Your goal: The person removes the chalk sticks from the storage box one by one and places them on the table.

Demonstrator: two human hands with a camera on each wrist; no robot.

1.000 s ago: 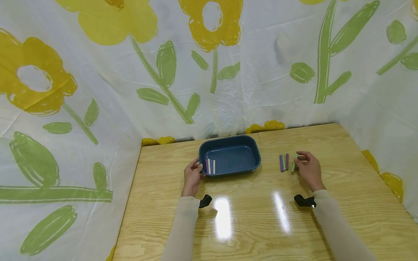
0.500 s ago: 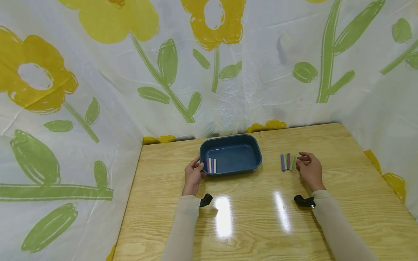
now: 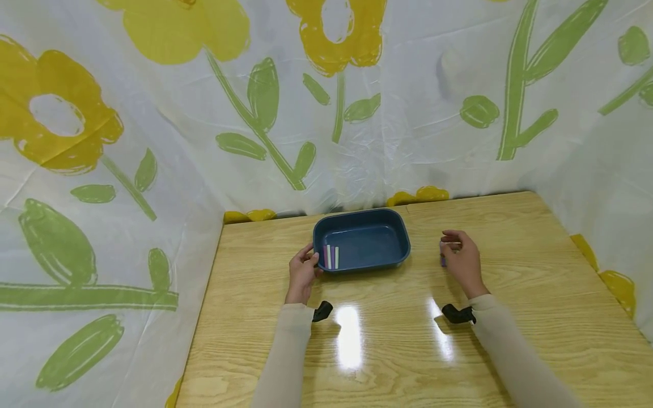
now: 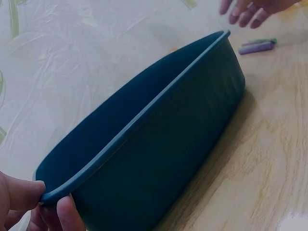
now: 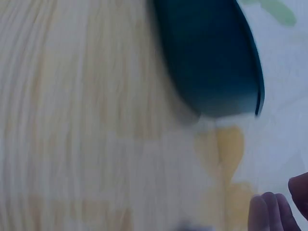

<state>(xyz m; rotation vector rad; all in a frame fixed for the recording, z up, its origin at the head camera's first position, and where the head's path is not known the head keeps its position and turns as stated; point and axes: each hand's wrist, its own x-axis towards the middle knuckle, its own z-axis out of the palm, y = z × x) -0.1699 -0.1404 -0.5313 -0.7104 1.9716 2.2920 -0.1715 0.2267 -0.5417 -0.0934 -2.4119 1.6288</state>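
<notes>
My left hand (image 3: 303,277) pinches the rim of a dark blue rectangular tray (image 3: 369,267) at its near left corner, thumb and fingers on either side of the edge (image 4: 130,126). Inside the tray's left end lie several chalk sticks (image 3: 331,258), purple and whitish, side by side. To the right of the tray, my right hand (image 3: 463,260) hovers over another row of chalk sticks and hides most of them. A purple chalk stick (image 4: 256,47) and a green one show below that hand in the left wrist view. In the right wrist view its thumb and fingers (image 5: 272,211) stand apart, with nothing visible between them.
A wooden table (image 3: 398,340) carries everything, with bright light reflections near its front. White sheets printed with yellow flowers (image 3: 336,25) hang behind and at both sides, close along the table's back edge. A black wrist mount (image 3: 458,313) juts inward from each sleeve.
A second ago my right hand held a green chalk stick; it then lay at the right end of the row. The hand has since moved left over the row. The left hand stays on the tray.
</notes>
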